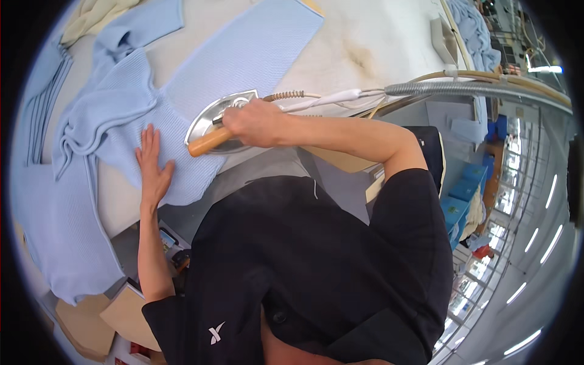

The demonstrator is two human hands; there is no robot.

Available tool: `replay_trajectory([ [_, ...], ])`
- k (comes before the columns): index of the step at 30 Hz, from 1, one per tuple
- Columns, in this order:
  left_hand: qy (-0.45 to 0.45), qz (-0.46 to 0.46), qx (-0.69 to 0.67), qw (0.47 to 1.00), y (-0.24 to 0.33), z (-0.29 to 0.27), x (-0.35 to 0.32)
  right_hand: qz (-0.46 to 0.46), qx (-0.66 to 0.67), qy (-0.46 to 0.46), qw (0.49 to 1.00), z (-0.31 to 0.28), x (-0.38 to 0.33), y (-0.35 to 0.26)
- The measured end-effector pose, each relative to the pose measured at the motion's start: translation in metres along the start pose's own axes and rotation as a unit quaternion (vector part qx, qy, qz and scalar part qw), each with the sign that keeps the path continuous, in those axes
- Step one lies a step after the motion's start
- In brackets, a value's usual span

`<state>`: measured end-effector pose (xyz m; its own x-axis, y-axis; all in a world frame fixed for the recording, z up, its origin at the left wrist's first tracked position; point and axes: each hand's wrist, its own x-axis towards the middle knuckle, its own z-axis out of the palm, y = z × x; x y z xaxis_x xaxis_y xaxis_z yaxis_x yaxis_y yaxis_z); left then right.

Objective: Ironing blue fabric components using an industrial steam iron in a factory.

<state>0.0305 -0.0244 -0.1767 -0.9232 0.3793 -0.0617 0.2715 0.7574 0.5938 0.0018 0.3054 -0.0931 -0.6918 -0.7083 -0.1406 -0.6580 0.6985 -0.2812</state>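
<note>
Pressing at garment hem.
Right hand (252, 123) fingers clench iron (219, 118); left hand (152, 167) fingers released, flat on blue knit (176, 103) near tabletop (359, 42) edge.

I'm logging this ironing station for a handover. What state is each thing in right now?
iron: flat on the garment, gripped by its wooden handle
right hand: closed around the handle
left hand: open, fingers spread, pressing the knit flat
light blue knit garment: spread out, one part bunched
steam hose: attached, hanging behind the iron
</note>
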Motion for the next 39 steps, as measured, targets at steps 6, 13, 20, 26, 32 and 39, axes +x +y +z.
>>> replay_trajectory([
  [6,-0.008,-0.042,-0.018,0.999,0.009,-0.005,-0.001,0.286,0.016,0.063,0.956,-0.042,-0.020,0.131],
  [13,0.056,0.000,0.023,0.998,0.022,-0.012,0.016,0.222,0.005,0.098,0.970,-0.059,-0.023,0.200],
  [20,0.076,-0.044,0.050,0.995,0.035,-0.015,0.025,0.006,-0.034,-0.009,0.999,-0.051,0.076,0.116],
  [26,0.091,-0.060,0.043,0.993,0.038,-0.012,0.022,0.067,-0.017,-0.050,0.996,-0.082,0.071,0.162],
  [32,0.091,-0.086,0.032,0.992,0.042,-0.013,0.025,0.145,-0.047,0.027,0.988,-0.086,0.033,0.280],
  [39,0.065,-0.097,0.068,0.991,0.056,-0.027,0.035,0.177,-0.069,0.022,0.982,-0.108,0.015,0.347],
])
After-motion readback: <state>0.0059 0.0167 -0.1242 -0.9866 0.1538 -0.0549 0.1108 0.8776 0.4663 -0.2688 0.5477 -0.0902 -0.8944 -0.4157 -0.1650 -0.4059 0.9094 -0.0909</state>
